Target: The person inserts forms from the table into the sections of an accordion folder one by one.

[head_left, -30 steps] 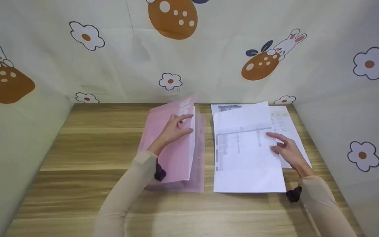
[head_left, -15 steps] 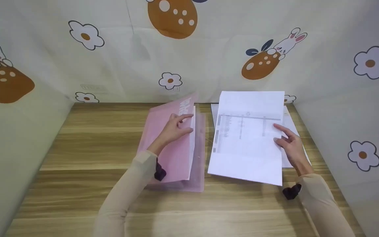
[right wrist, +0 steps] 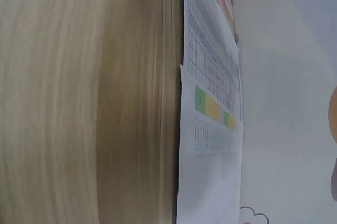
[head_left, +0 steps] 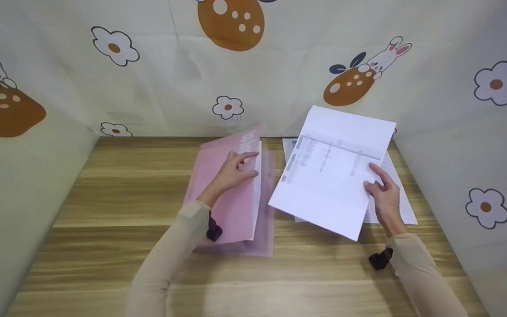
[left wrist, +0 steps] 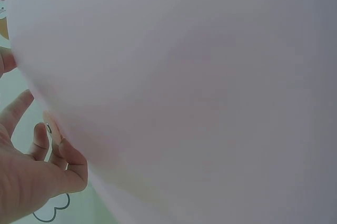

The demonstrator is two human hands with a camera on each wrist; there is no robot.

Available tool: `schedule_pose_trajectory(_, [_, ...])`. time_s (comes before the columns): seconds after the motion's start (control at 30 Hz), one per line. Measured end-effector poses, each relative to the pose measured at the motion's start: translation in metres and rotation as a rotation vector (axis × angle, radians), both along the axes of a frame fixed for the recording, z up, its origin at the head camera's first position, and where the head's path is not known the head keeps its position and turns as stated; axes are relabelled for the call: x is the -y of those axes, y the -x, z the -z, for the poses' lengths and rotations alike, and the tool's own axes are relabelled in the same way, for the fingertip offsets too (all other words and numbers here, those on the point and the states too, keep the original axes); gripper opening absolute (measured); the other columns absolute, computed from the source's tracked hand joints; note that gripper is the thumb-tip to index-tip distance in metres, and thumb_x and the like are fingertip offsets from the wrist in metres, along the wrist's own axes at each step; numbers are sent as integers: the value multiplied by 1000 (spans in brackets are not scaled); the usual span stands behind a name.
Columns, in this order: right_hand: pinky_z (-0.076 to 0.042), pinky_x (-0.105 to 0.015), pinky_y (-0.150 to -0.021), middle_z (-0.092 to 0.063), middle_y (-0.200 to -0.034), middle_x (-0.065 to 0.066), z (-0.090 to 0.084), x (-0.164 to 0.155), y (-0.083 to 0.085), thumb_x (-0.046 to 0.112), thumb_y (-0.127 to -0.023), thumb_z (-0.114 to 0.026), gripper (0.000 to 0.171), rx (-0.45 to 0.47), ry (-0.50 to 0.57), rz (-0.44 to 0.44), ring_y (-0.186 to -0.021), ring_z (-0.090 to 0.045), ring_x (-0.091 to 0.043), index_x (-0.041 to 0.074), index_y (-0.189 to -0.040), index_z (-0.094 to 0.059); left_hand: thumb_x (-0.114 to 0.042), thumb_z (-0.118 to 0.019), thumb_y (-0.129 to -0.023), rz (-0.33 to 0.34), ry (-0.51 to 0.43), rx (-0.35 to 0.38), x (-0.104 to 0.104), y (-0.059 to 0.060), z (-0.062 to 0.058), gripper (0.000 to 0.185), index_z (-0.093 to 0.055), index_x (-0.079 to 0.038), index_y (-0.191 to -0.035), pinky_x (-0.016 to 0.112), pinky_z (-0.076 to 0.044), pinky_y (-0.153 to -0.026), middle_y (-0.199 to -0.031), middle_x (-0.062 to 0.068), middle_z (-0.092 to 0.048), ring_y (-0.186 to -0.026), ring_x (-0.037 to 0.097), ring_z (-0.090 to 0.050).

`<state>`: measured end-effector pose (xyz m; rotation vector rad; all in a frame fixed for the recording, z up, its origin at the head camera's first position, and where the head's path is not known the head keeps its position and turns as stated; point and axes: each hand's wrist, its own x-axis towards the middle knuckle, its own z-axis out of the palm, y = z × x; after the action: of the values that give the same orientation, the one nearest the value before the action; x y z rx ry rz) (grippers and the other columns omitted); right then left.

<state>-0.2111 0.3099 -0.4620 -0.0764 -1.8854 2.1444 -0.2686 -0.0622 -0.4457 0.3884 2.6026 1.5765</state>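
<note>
A pink translucent folder [head_left: 231,193] lies on the wooden table [head_left: 117,198], its upper cover lifted. My left hand [head_left: 235,171] holds that cover up by its right edge, fingers curled on it. In the left wrist view the cover [left wrist: 200,87] fills the frame and the left hand [left wrist: 31,166] shows at the lower left. My right hand [head_left: 382,190] pinches a printed white sheet [head_left: 330,169] at its right edge and holds it tilted above the table, close to the folder. More printed sheets [head_left: 394,207] lie flat beneath it, also in the right wrist view as sheets [right wrist: 208,129].
Cloth walls with flowers and rabbits [head_left: 368,75] close in the table at the back and on both sides. Bare wood shows to the left of the folder and along the near edge.
My right hand has lifted the top sheet off the stack, tilted it and carried it left toward the folder. My left hand and the folder cover have stayed put.
</note>
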Motion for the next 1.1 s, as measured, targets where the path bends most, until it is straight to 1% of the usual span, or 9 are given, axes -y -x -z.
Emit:
schedule_pose_trajectory(0.07, [-45,-20,-68,-44,-123,-8,1,3,0,-13,-81,-50,44,-1,6,20,-88,-55,-13,-2,-124,-47,-18,-68,-74,-1,-2,-2,0,0,0,49,-55,-20,-121,31,-32,-66,-90,9,-34,-87,21,-35])
schedule_pose_trajectory(0.17, [-45,-19,-65,-46,-122,-8,3,7,1,-14,-80,-50,45,-6,-8,44,-85,-56,-13,-1,-123,-48,-18,-69,-74,2,5,-24,0,0,1,49,-56,-20,-121,31,-33,-67,-90,9,-35,-86,21,-35])
schedule_pose_trajectory(0.33, [-45,-20,-65,-45,-122,-8,8,11,0,-14,-80,-49,46,-10,-50,60,-89,-55,-15,0,-123,-49,-19,-69,-73,11,14,-61,1,0,2,49,-56,-18,-121,31,-32,-68,-90,9,-36,-85,21,-36])
schedule_pose_trajectory(0.47, [-45,-20,-65,-45,-122,-8,13,14,0,-14,-79,-50,46,-8,-86,67,-89,-56,-15,0,-124,-48,-19,-69,-73,9,13,-59,1,1,3,49,-56,-18,-121,31,-32,-67,-90,9,-36,-85,21,-36])
schedule_pose_trajectory(0.6, [-45,-19,-63,-46,-122,-8,18,19,-1,-14,-79,-50,47,-3,-112,60,-86,-56,-14,-1,-124,-48,-19,-69,-73,4,13,-52,1,1,3,49,-56,-19,-121,31,-32,-67,-89,9,-35,-85,21,-36])
schedule_pose_trajectory(0.83, [-44,-19,-59,-48,-120,-6,27,28,-1,-14,-77,-52,47,3,-136,46,-74,-55,-12,-2,-122,-49,-20,-68,-74,5,12,-32,0,1,2,50,-55,-20,-122,30,-32,-67,-90,10,-35,-86,21,-35])
schedule_pose_trajectory(0.93, [-44,-20,-60,-48,-120,-7,29,32,-1,-14,-78,-51,47,25,-145,21,-75,-55,-12,0,-123,-48,-20,-68,-74,2,17,-29,0,0,1,49,-55,-20,-122,30,-32,-66,-90,9,-35,-86,21,-35])
schedule_pose_trajectory(1.1, [-45,-21,-61,-44,-124,-8,31,38,-3,-12,-79,-51,48,56,-187,-16,-80,-55,-13,1,-125,-47,-21,-68,-75,-4,26,-21,0,1,1,49,-55,-21,-122,30,-32,-66,-90,9,-35,-86,21,-35])
